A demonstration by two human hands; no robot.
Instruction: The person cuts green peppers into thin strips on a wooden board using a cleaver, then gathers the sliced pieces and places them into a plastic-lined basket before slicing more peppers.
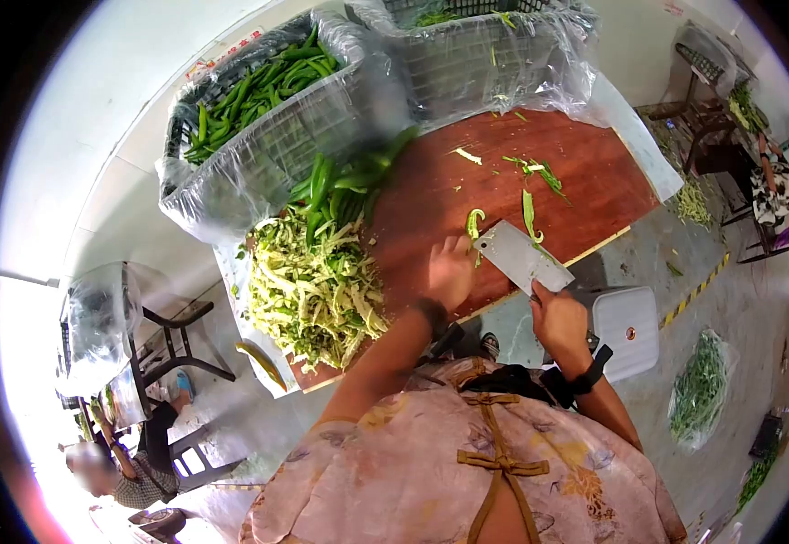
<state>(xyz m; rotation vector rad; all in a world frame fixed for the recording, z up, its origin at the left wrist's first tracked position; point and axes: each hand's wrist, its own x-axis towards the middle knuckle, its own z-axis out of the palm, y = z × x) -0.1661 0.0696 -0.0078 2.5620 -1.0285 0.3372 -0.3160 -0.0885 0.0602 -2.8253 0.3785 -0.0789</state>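
Observation:
My right hand (560, 319) is closed around the handle of a cleaver (523, 257), whose broad blade lies low over the reddish-brown wooden board (413, 208). Beside the blade's left end, the bent fingers of my left hand (452, 272) press on a curved piece of green pepper (475, 224). A slit pepper strip (529, 216) lies just beyond the blade. Left of my hands is a heap of pale, seedy pepper cores and scraps (317, 295). Whole green peppers (345, 186) lie behind that heap.
Plastic-lined crates (267, 136) stand along the board's far side, the left one full of green peppers. A white stool (626, 331) stands below the near edge. A bag of greens (701, 390) lies on the floor. One person (141, 471) sits at left, another (780, 181) at right.

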